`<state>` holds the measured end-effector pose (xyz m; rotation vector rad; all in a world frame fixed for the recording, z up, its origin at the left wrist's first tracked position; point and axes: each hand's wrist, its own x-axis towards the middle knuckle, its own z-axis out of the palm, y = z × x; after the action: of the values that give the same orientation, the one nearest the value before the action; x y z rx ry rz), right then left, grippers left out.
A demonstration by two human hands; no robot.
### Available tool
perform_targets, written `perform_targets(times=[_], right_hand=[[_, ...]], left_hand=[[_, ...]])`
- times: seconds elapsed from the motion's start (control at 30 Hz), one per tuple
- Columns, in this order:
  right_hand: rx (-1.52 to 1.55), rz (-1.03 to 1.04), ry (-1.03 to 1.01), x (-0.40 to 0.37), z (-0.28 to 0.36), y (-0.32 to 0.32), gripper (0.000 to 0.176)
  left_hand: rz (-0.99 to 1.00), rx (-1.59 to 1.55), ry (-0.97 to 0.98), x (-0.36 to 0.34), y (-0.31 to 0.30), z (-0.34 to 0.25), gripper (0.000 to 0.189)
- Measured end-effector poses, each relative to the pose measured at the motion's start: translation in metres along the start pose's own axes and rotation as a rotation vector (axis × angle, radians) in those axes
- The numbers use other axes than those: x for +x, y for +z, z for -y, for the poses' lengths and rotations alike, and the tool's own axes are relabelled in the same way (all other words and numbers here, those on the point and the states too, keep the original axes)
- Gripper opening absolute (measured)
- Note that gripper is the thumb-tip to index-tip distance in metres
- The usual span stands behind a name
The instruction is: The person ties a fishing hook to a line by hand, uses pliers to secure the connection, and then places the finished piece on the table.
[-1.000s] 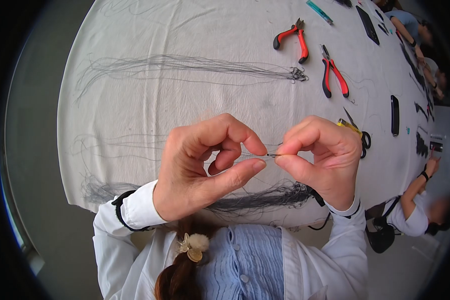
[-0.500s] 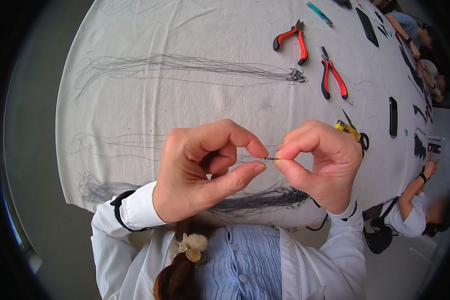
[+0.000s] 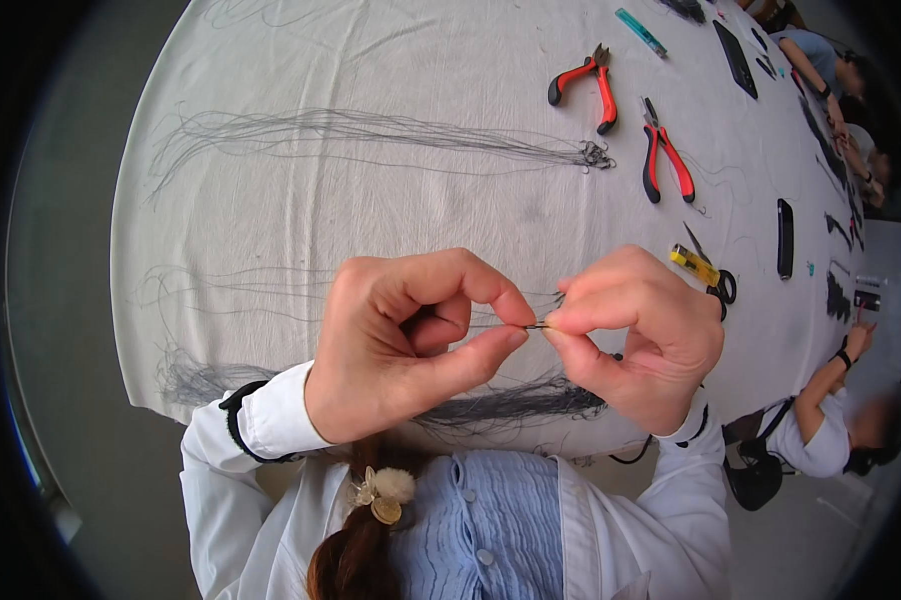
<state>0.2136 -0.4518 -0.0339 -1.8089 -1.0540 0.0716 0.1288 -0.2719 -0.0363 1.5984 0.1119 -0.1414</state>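
Note:
Between my two hands is a small dark fish hook [image 3: 536, 326], mostly hidden by fingertips, with a thin line running off to the left. My left hand [image 3: 411, 335] pinches one end with thumb and index finger. My right hand [image 3: 641, 330] grips the other end the same way, close beside the left fingertips. Beneath my hands lies a thick bundle of dark lines [image 3: 511, 406]. Farther back rests a thinner bundle of lines [image 3: 371, 131] with a cluster of hooks [image 3: 597, 155] at its right end.
On the white cloth [image 3: 451, 215] lie red-handled cutters [image 3: 605, 92], red-handled pliers [image 3: 655, 150], a yellow cutter knife [image 3: 694, 264], scissors [image 3: 727, 287], a black phone [image 3: 786, 238] and a teal tube [image 3: 641, 32]. Other people sit along the right side, including one person in white [image 3: 821, 425].
My left thumb and index finger have closed together on the hook's end. Both hands have dropped slightly toward me, and the right hand has turned a little.

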Motion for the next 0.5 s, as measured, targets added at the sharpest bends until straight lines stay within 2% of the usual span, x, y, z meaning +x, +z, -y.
perform_targets(times=[0.03,0.1,0.13,0.2,0.3,0.5], right_hand=[[-0.001,0.001,-0.001,0.0000,-0.0010,0.0003,0.022],[-0.109,-0.017,-0.213,0.0000,-0.0036,0.0010,0.026],[-0.109,-0.016,-0.214,-0.0001,-0.0055,0.0021,0.026],[-0.202,-0.057,-0.413,-0.0005,-0.0086,0.0042,0.025],[-0.299,0.023,-0.466,-0.0011,-0.0033,-0.0008,0.019],[-0.332,-0.020,-0.552,-0.0011,-0.0051,0.0037,0.016]], left_hand=[[-0.001,0.000,0.001,0.0002,-0.0001,-0.0004,0.008],[0.009,-0.056,-0.074,0.0004,-0.0001,-0.0008,0.008],[0.008,-0.056,-0.073,0.0005,0.0000,0.0001,0.008],[0.006,-0.100,-0.083,0.0003,0.0004,0.0026,0.007],[0.005,-0.112,-0.095,-0.0004,0.0002,0.0012,0.006],[0.020,-0.119,-0.119,-0.0003,0.0002,-0.0013,0.005]])
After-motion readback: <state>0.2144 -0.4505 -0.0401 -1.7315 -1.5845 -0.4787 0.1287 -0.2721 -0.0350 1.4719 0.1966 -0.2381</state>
